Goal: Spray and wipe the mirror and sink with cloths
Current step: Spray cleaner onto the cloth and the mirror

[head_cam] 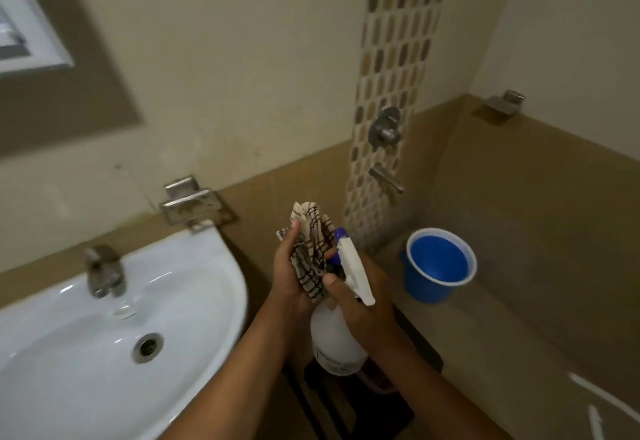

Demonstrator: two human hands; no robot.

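Beside the sink's right rim: held both hands close together, above the floor.
Left hand [289, 266]: curled round a checked cloth [311, 252], thumb up its left side; bunched folds stood above the fingers.
Right hand [363, 304]: gripped the neck of a white spray bottle [334, 339], thumb across the front, nozzle tilted up against the cloth.
Sink [214, 266]: white basin at lower left, tap [104, 271] on its back edge, drain [148, 347] uncovered.
Blue mug [438, 264]: stood on the ledge right of the hands, apart from them.
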